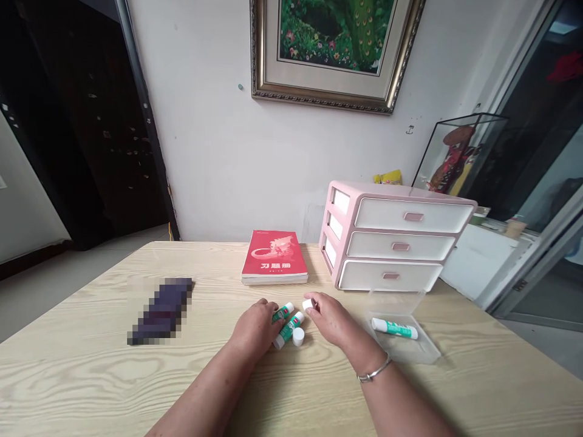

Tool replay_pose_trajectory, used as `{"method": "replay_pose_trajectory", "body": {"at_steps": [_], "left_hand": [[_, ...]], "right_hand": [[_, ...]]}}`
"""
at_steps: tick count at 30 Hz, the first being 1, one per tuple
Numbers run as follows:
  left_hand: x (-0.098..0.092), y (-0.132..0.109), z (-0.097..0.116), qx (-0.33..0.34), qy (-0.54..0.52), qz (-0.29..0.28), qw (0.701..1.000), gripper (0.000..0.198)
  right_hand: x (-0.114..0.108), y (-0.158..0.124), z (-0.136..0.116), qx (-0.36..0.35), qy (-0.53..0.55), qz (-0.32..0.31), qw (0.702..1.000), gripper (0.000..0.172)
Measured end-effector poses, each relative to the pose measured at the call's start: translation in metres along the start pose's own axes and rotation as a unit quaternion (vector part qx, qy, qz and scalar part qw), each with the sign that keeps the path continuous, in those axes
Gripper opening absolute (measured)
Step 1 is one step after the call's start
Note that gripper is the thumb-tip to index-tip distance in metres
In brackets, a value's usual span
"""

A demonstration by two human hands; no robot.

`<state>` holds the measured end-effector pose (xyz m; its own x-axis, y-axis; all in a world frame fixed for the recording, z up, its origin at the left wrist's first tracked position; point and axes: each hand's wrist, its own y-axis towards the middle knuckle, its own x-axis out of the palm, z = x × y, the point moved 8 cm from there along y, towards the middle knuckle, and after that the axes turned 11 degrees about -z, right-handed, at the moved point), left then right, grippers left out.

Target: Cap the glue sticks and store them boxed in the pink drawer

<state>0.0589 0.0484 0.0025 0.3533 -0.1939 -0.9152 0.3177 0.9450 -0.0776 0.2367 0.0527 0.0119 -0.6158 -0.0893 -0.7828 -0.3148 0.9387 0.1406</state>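
Left hand [253,328] beside green-labelled glue stick [288,329], long axis slanting away rightward

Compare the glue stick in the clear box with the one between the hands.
The glue stick in the clear box lies nearly level; the glue stick between the left hand and right hand slants. The first rests on plastic, the second on the table. Both are green-and-white tubes.

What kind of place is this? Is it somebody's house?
Probably, yes: it looks like a room in someone's home. A framed painting hangs on the wall, and a pink and white drawer unit and a red book sit on a wooden table.
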Motion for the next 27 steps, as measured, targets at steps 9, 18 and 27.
{"method": "replay_pose_trajectory", "body": {"at_steps": [9, 18, 27], "left_hand": [[-0.009, -0.005, 0.003, 0.035, -0.093, 0.026, 0.995, 0.027], [-0.022, -0.026, 0.02, 0.128, -0.247, 0.031, 0.96, 0.033], [-0.033, -0.035, 0.032, 0.167, -0.229, 0.014, 0.959, 0.032]], "right_hand": [[-0.008, 0.003, -0.007, -0.024, 0.225, 0.046, 0.973, 0.032], [-0.016, -0.009, -0.029, -0.076, 0.292, -0.002, 0.953, 0.039], [-0.015, -0.017, -0.041, -0.121, 0.223, -0.005, 0.967, 0.037]]}}
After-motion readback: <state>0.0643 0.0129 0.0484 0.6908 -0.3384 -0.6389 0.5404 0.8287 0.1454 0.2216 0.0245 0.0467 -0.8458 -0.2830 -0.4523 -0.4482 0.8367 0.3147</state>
